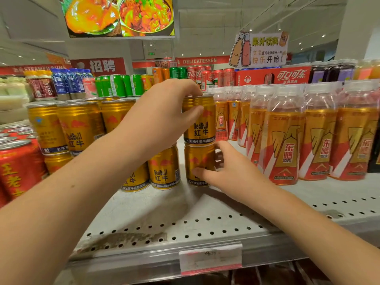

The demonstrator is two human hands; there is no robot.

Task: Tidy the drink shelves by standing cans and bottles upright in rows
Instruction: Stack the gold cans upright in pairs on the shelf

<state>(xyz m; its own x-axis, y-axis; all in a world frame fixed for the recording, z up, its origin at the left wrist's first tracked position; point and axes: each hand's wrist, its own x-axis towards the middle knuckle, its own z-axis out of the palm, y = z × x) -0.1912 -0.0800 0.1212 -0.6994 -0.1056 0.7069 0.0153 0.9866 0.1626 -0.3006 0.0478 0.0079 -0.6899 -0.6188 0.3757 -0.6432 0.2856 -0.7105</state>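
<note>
Both grips are at a two-can stack near the middle of the shelf (185, 219). The left grip (164, 116) is closed round the upper gold can (200, 128), with the fingers curled over its rim and the thumb pressed across its front. That can stands upright on the lower gold can (198, 159), which stands on the shelf. The right grip (230, 167) clasps the lower can, the thumb laid on its front and the fingers reaching round its right side. How far those fingers wrap behind cannot be told, since the can hides them.

The left forearm crosses in front of the neighbouring gold cans (164, 171), so one of them shows only its lower label. More stacked gold cans (78, 128) stand to the left, and the bottom ones there are mostly covered by the arm. Red cans (14, 165) are cut off at the left edge.

Just right of the stack stands a row of orange bottles (285, 140), upright and close together; the farthest right are blurred. Behind, on another display, are green cans (121, 85) and a red cola carton (273, 76), beneath a juice sign (261, 49). A price tag (210, 261) sits on the shelf's front rail, its print too smeared to read fully.
</note>
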